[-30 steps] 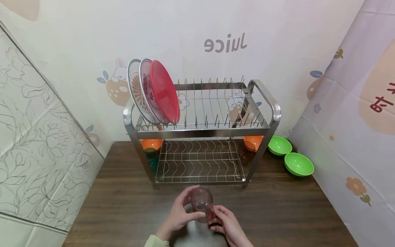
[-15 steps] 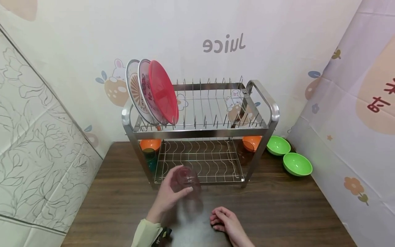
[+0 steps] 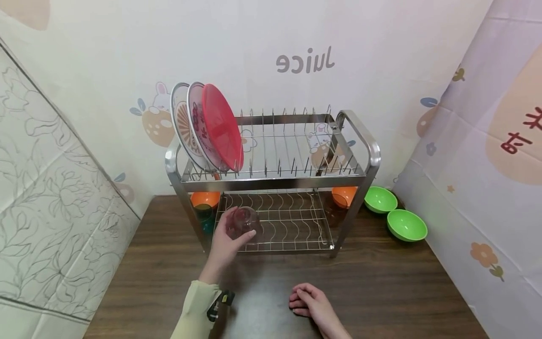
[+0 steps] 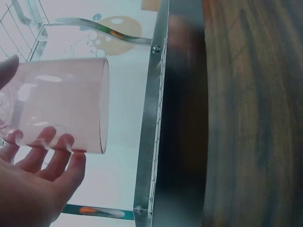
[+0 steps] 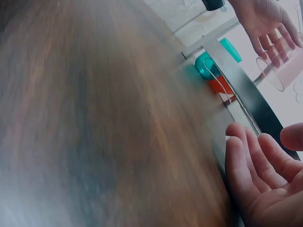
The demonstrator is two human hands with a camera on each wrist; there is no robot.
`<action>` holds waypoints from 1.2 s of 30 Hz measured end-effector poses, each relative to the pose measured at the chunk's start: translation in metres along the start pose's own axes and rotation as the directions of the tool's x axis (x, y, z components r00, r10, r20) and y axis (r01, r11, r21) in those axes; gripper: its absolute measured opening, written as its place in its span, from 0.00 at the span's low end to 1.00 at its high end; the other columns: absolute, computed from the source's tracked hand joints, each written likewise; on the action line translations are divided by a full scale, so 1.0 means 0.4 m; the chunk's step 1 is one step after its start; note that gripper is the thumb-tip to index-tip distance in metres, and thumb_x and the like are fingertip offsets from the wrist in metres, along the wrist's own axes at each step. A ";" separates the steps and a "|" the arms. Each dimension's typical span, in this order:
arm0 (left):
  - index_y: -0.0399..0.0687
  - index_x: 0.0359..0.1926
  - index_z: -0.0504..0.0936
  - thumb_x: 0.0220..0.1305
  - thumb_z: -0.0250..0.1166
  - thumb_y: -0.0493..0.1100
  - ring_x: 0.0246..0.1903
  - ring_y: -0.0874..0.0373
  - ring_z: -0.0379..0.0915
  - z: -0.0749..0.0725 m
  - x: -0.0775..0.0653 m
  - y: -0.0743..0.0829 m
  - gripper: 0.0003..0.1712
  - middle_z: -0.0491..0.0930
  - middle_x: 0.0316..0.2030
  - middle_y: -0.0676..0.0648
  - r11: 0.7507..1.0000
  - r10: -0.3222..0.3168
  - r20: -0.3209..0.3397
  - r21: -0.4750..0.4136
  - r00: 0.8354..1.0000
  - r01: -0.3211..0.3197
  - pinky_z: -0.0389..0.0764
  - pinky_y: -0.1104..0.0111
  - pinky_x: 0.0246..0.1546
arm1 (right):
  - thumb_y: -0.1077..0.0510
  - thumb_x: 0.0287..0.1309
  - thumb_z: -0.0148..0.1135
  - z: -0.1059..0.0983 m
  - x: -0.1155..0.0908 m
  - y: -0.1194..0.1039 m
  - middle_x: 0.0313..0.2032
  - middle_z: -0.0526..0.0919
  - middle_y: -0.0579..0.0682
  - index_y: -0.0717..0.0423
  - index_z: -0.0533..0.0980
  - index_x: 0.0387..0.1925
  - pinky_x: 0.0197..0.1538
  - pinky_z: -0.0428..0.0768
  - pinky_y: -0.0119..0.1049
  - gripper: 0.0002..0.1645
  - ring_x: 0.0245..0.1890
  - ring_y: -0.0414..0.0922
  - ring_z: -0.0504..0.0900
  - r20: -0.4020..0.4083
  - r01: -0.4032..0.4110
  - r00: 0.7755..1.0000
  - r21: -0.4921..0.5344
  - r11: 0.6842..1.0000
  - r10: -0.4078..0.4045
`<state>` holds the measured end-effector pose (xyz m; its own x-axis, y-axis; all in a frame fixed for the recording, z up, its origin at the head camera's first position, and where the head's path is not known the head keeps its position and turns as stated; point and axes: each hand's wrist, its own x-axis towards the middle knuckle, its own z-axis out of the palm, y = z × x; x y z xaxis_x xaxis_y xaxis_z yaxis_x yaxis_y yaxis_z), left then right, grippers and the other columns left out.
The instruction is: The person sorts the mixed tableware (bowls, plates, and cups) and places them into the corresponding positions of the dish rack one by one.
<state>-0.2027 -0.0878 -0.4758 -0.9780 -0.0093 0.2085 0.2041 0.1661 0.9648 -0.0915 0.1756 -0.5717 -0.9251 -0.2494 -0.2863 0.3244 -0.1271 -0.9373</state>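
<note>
My left hand (image 3: 226, 242) grips a clear pink cup (image 4: 61, 104), thumb on one side and fingers on the other. The cup is upside down, its open rim facing the table in the left wrist view. In the head view, the hand and cup are over the front left of the lower shelf of a metal dish rack (image 3: 271, 182). Whether the cup touches the shelf I cannot tell. My right hand (image 3: 311, 303) lies near the table's front with loosely curled fingers, holding nothing. The right wrist view shows its fingers (image 5: 241, 165) close up.
Two patterned plates and a red plate (image 3: 221, 127) stand upper left in the rack. A teal cup (image 3: 206, 219) and an orange bowl (image 3: 206, 200) are lower left; another orange bowl (image 3: 344, 195) and a brownish cup (image 3: 334, 214) are lower right. Green bowls (image 3: 406, 226) sit to the right.
Both hands were on the pink cup; the right hand has let go and stays near the same spot. My left hand has carried the cup forward and left to the lower shelf.
</note>
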 end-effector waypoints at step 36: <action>0.45 0.68 0.65 0.54 0.76 0.39 0.43 0.48 0.70 0.009 0.283 -0.074 0.43 0.75 0.46 0.43 0.991 -0.076 -0.314 0.084 0.946 0.108 0.75 0.58 0.48 | 0.62 0.74 0.50 -0.057 0.003 0.028 0.38 0.81 0.57 0.81 0.67 0.52 0.40 0.84 0.35 0.21 0.38 0.46 0.85 0.140 0.048 0.990 -0.085 0.995 -0.036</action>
<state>-0.3198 -0.0904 -0.4814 -0.9275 -0.3309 0.1740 0.0931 0.2463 0.9647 -0.0935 0.1957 -0.5870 -0.8994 -0.3766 -0.2219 0.2617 -0.0574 -0.9635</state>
